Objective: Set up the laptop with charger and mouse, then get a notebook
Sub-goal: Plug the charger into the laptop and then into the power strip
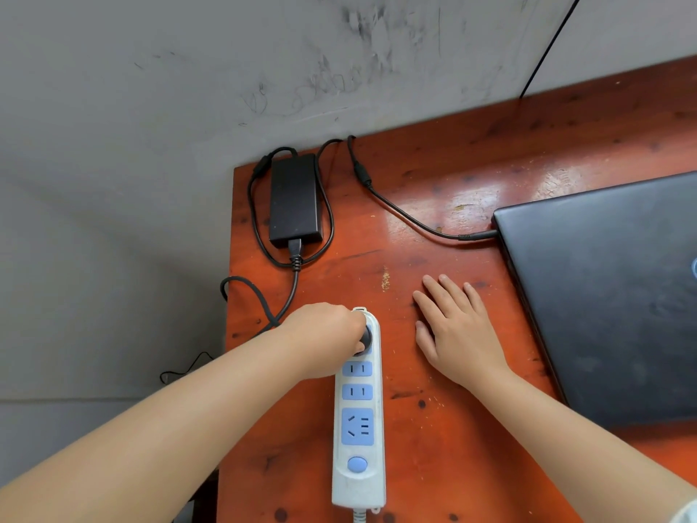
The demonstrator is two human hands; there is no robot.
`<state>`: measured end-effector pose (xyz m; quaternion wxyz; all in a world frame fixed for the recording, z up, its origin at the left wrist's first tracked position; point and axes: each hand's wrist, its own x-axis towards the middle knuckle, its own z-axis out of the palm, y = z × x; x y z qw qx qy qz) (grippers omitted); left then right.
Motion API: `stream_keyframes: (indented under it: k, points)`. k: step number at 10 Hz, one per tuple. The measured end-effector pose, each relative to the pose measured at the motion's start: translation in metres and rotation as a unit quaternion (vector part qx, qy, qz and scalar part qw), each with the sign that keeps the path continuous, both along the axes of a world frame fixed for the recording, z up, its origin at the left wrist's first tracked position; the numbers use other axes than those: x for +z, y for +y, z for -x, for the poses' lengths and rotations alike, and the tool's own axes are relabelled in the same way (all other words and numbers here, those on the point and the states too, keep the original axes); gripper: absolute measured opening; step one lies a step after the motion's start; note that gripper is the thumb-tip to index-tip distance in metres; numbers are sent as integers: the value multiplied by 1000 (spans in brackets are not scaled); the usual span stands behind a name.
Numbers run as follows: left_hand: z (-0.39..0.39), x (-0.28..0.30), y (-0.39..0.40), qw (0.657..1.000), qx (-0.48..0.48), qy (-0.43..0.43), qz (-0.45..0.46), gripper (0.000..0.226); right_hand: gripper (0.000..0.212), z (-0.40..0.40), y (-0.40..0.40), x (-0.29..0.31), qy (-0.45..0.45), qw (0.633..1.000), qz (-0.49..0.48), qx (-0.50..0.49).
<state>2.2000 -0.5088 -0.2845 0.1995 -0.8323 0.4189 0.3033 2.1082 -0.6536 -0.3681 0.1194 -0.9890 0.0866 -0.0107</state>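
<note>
A closed black laptop (611, 296) lies at the right of the orange wooden desk (433, 183). Its charger brick (295, 200) sits at the desk's far left corner, and a thin black cable (407, 218) runs from it into the laptop's left side. A white power strip (358, 417) with blue sockets lies near the front. My left hand (324, 337) is closed on the black charger plug (365, 338) at the strip's top socket. My right hand (458, 330) rests flat on the desk, fingers spread, between strip and laptop. No mouse or notebook is in view.
A scuffed grey wall (264, 69) stands behind and left of the desk. The charger's thick mains cable (260, 296) loops off the desk's left edge. Another black wire (547, 50) runs down the wall at the back right.
</note>
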Motion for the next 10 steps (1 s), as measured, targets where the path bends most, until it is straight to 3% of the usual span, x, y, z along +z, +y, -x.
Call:
stream_keyframes:
  k: [5,7,8,10]
  points:
    - [7,1,-8,1000,19,-14,-19,20,50,8,5,7,21,1000,8,-4]
    - [15,9,-23,995,12,-43,-85,25,40,26,8,0,33,997,-63,-12]
    - [19,9,-24,993,5,-71,-94,27,44,29,0,7,70,995,-65,19]
    - [23,15,-17,993,38,-88,-62,33,38,59,-15,62,51,995,-78,-25]
